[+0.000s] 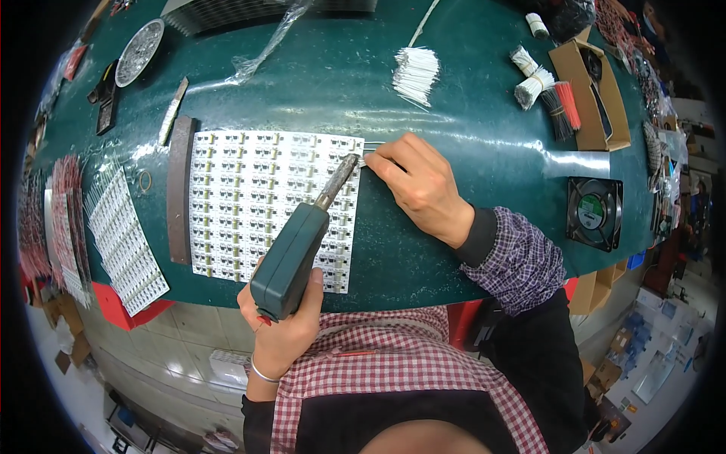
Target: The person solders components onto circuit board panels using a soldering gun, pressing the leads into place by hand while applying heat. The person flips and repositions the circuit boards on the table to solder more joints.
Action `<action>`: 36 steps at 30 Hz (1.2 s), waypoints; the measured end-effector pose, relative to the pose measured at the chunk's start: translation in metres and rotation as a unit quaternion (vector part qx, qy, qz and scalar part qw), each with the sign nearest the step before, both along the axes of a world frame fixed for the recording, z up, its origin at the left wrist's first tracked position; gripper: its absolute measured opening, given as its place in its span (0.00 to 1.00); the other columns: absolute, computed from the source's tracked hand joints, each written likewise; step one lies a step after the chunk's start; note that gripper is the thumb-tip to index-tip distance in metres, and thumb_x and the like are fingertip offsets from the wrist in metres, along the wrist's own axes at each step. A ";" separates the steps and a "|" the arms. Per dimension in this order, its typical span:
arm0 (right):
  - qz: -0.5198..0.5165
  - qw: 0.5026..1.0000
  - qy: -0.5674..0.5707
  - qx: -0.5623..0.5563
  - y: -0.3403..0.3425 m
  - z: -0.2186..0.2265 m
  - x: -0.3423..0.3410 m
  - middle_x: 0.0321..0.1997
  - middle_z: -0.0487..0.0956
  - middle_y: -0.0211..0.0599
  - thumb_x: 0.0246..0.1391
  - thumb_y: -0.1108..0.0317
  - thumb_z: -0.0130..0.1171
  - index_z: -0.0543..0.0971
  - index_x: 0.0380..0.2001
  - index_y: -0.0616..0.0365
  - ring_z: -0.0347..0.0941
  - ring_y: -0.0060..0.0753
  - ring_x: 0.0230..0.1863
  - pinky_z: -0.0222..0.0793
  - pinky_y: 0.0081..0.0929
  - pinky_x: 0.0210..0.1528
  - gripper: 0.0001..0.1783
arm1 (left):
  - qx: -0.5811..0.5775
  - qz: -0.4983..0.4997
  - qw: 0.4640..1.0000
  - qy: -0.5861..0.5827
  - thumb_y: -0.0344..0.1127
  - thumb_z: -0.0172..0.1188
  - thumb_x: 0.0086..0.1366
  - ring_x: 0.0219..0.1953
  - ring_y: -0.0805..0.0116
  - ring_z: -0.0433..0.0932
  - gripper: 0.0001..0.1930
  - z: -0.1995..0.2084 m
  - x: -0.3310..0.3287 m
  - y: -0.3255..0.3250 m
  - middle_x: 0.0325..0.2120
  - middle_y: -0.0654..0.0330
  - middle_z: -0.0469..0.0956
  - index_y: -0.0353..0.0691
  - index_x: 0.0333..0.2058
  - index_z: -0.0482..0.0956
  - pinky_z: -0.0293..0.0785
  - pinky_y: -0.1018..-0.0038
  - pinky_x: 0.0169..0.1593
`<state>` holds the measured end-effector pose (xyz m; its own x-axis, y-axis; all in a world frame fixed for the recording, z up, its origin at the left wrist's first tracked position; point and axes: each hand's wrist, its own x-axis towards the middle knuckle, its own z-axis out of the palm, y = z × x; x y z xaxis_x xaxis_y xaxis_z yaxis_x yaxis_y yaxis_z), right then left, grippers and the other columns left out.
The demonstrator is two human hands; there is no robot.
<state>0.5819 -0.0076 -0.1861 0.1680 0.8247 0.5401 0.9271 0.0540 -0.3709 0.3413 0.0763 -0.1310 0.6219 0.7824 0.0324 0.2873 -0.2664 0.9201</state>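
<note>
My left hand point(291, 329) is wrapped round the handle of a dark green soldering gun point(290, 257). Its metal tip reaches to the upper right edge of a white circuit board panel point(249, 206), which lies flat on the green table and carries rows of small parts. At that same edge my right hand point(425, 188) is closed in a pinch on a thin white wire point(369, 153), its end close to the soldering tip. Whether tip and wire touch is too small to tell. Against the panel's left side rests a brown bar point(180, 197).
A pile of white wires point(415, 76) lies beyond my right hand. Far right are a cardboard box point(614, 113), wire bundles point(535, 85) and a black fan point(595, 213). On the left lie a wired panel point(128, 234), a utility knife point(174, 111) and a round dish point(141, 51).
</note>
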 end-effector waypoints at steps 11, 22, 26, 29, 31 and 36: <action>-0.001 1.000 -0.004 -0.004 0.000 -0.001 0.000 0.36 0.78 0.37 0.43 0.80 0.63 0.80 0.38 0.63 0.75 0.37 0.35 0.73 0.31 0.34 0.15 | 0.016 -0.010 0.999 -0.025 0.20 0.69 0.55 0.22 0.71 0.77 0.07 0.003 0.005 0.002 0.26 0.57 0.79 0.30 0.33 0.81 0.71 0.75 0.28; -0.005 1.000 -0.006 0.000 0.002 0.001 0.000 0.36 0.78 0.37 0.42 0.80 0.64 0.80 0.37 0.63 0.75 0.38 0.35 0.73 0.31 0.34 0.14 | 0.043 0.010 0.999 -0.001 0.25 0.71 0.54 0.18 0.71 0.76 0.05 -0.001 -0.003 -0.002 0.23 0.60 0.80 0.34 0.29 0.84 0.70 0.75 0.26; -0.002 1.000 -0.008 0.001 0.002 0.001 0.000 0.35 0.78 0.37 0.41 0.80 0.64 0.80 0.37 0.63 0.75 0.38 0.35 0.73 0.31 0.33 0.15 | 0.023 0.011 1.000 0.003 0.24 0.71 0.54 0.18 0.72 0.75 0.05 0.002 0.001 -0.002 0.22 0.60 0.80 0.34 0.29 0.84 0.70 0.76 0.25; -0.005 1.000 -0.006 0.007 0.002 0.001 0.000 0.35 0.78 0.37 0.41 0.80 0.63 0.80 0.36 0.63 0.75 0.38 0.35 0.72 0.32 0.33 0.14 | 0.068 -0.010 0.998 0.011 0.24 0.71 0.54 0.19 0.72 0.75 0.05 0.002 0.002 0.000 0.22 0.60 0.80 0.33 0.29 0.84 0.70 0.76 0.26; -0.005 1.000 -0.024 0.009 0.002 0.003 -0.001 0.35 0.78 0.36 0.41 0.80 0.63 0.81 0.36 0.62 0.75 0.38 0.35 0.71 0.32 0.34 0.14 | 0.110 -0.025 0.993 0.023 0.24 0.71 0.54 0.19 0.72 0.76 0.05 0.001 0.000 0.000 0.23 0.61 0.80 0.33 0.29 0.84 0.70 0.76 0.26; -0.003 0.999 -0.045 0.013 -0.004 0.008 -0.004 0.32 0.77 0.33 0.40 0.79 0.63 0.81 0.36 0.60 0.74 0.36 0.33 0.68 0.31 0.33 0.15 | 0.068 0.001 0.997 0.044 0.29 0.72 0.56 0.21 0.68 0.76 0.06 0.001 -0.008 -0.003 0.25 0.62 0.80 0.36 0.32 0.85 0.69 0.74 0.30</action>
